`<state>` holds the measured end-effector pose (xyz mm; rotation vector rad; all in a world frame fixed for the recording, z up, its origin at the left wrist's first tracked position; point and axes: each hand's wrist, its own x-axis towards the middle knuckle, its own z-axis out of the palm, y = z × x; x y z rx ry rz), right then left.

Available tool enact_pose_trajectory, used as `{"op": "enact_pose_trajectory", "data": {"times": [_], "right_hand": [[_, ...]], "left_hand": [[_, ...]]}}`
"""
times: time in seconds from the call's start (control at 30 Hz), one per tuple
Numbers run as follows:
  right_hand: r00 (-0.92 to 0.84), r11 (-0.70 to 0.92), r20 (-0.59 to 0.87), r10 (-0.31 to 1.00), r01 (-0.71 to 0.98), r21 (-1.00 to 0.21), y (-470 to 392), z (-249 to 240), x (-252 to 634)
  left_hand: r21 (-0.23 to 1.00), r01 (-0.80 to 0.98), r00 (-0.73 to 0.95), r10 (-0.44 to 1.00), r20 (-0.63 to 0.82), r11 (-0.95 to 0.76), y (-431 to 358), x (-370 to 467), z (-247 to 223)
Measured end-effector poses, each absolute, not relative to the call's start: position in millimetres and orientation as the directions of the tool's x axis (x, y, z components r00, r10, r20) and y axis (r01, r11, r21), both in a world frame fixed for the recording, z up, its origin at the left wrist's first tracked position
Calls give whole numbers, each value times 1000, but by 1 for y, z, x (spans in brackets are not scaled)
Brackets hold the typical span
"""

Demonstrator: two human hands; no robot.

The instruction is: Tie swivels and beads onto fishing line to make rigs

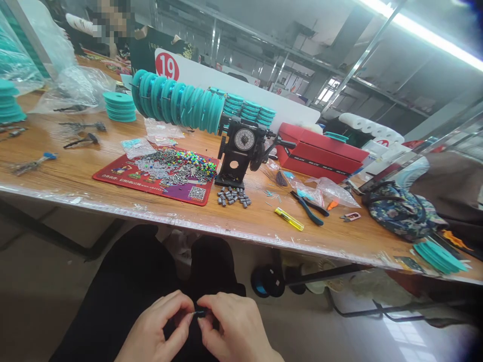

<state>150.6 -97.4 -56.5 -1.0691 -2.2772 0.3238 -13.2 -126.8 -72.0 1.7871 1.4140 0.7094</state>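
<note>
Hands meet over the lap, below the tabletop (75,186) edge. Left hand (160,327) and right hand (236,329) fingers pinch a small dark piece (199,313) between them, its long axis running left-right, equally near both.

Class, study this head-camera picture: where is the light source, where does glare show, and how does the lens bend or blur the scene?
Head view: a ceiling light strip burns out white at upper right; glare shines off the plastic film along the table edge; straight lines bow and tilt from the wide lens; the right corners darken and smear; both hands, left hand and right hand, look slightly soft.
</note>
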Motion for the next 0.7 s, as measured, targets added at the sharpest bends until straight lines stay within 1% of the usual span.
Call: {"op": "enact_pose_trajectory", "data": {"times": [0.1, 0.23, 0.4, 0.5, 0.7], "right_hand": [[-492, 665, 453, 743, 620, -417, -97, -56, 148], [-499, 681, 471, 727, 607, -410, -95, -59, 148], [-519, 713, 503, 691, 604, -356, -94, -63, 146], [-509, 723, 540, 670, 613, -318, -94, -64, 145], [-485, 707, 547, 682, 628, -325, -98, -67, 144]], "left_hand": [[802, 582, 242, 970, -14, -134, -128, -14, -74], [777, 613, 234, 972, -8, -141, -130, -13, -74], [741, 644, 214, 975, 66, -191, -131, -11, -71], [718, 662, 235, 969, 73, -215, -130, -10, -71], [659, 697, 270, 955, 124, -283, -131, -8, -72]]}}
